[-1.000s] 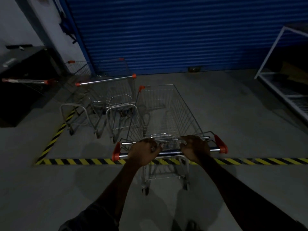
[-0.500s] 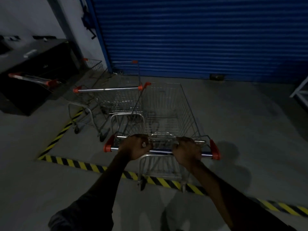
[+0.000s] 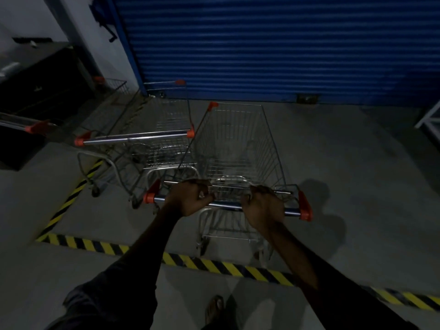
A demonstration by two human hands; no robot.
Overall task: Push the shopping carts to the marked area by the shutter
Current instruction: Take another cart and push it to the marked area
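Note:
A wire shopping cart [image 3: 238, 144] with orange handle caps stands in front of me, its wheels just past the yellow-black floor tape [image 3: 214, 264]. My left hand [image 3: 189, 198] and my right hand [image 3: 263, 207] both grip its handle bar [image 3: 226, 206]. A second cart [image 3: 142, 141] is parked close on its left inside the taped area, with another nested cart end behind it. The blue roller shutter [image 3: 273, 48] rises straight ahead.
A dark counter [image 3: 35, 91] stands at the left with another cart handle [image 3: 26, 126] in front of it. A white shelf frame [image 3: 428, 120] shows at the right edge. Bare concrete floor lies right of my cart. My foot [image 3: 214, 308] is at the bottom.
The cart has rolled forward across the floor tape toward the shutter, drawing level beside the parked cart. Both hands kept their grip on the handle.

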